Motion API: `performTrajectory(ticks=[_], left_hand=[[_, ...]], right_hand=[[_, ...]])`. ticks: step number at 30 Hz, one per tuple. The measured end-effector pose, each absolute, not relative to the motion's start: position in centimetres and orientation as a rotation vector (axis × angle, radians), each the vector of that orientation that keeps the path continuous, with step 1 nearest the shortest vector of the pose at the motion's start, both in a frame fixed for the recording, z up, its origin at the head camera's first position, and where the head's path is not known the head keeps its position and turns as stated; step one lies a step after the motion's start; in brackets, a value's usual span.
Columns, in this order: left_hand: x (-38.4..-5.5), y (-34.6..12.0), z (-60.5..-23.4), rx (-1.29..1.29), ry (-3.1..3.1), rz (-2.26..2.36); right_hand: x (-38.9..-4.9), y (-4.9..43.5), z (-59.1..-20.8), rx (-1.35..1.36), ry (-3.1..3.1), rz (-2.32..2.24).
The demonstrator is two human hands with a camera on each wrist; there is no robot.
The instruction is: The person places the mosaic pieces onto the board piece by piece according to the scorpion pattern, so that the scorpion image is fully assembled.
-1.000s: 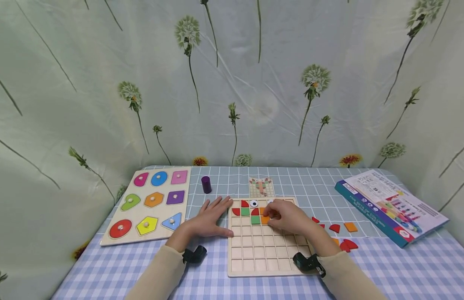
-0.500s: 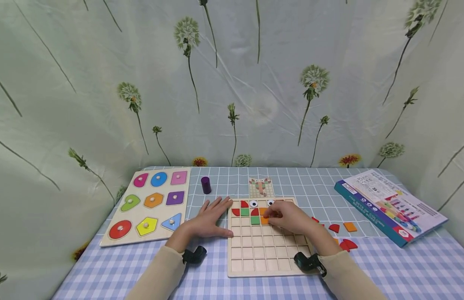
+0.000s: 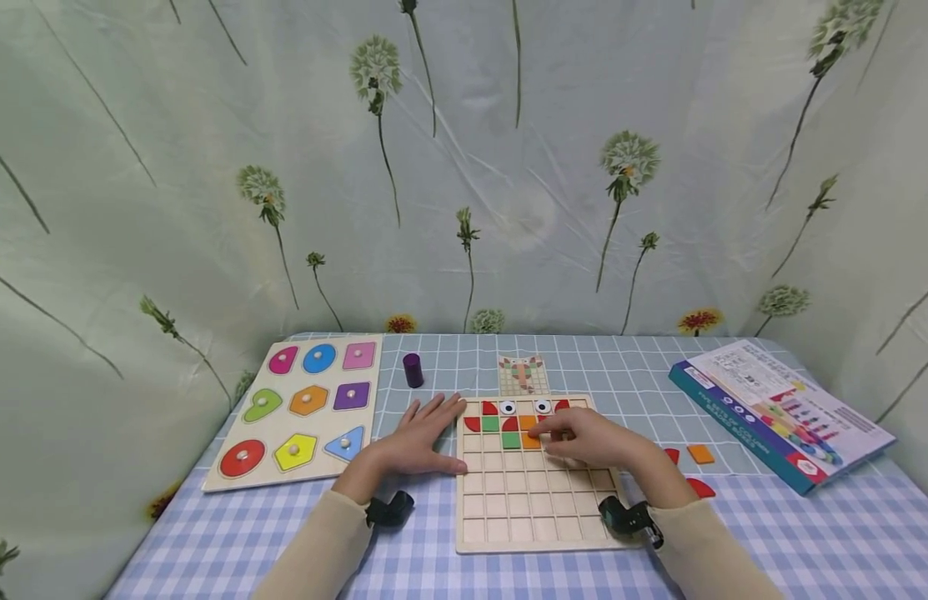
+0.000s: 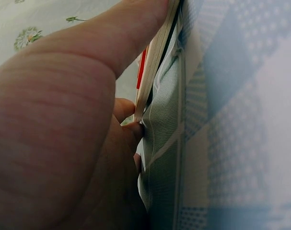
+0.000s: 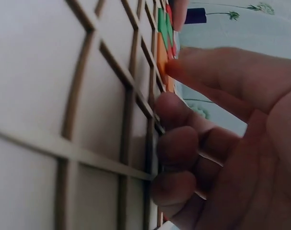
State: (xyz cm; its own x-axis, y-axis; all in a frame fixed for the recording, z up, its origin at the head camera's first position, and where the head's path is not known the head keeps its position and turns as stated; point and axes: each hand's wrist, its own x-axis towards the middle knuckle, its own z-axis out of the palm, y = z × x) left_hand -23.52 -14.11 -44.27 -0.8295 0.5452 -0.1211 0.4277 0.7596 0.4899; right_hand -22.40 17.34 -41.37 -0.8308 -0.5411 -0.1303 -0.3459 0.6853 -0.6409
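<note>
A square wooden grid board (image 3: 497, 506) lies before me, several red, green, white-eyed and orange tiles in its upper rows. The lower orange square tile (image 3: 529, 442) sits in a cell beside a green square tile (image 3: 511, 440). My right hand (image 3: 591, 437) is over the board, a fingertip (image 5: 174, 67) at an orange tile's face, its other fingers loosely bent near the grid. Spread flat, my left hand (image 3: 413, 442) rests at the board's left edge, thumb and fingertips on the border; the left wrist view shows the thumb (image 4: 135, 24) along that edge.
A shape-knob puzzle board (image 3: 279, 408) lies left, a purple cylinder (image 3: 413, 370) beyond the left hand. A patterned card (image 3: 522, 375) touches the grid board's far side. Loose red pieces (image 3: 699, 487) and an orange square (image 3: 700, 454) lie right, near a flat box (image 3: 779, 412).
My right hand has drawn slightly right and its fingers have loosened at the orange tile, uncovering the second eye tile and a red piece beside it. The left hand has stayed put.
</note>
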Motion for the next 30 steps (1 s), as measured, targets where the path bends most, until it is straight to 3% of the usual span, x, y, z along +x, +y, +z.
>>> performTrajectory(ticks=[11, 30], left_hand=[[-23.4, -14.3, -44.3, 0.763, 2.703, 0.676], [-23.6, -14.1, -44.2, 0.773, 2.705, 0.655]], right_hand=[[-22.5, 18.3, -40.3, -0.802, 2.498, -0.869], [-22.1, 22.9, -38.9, -0.598, 2.540, -0.881]])
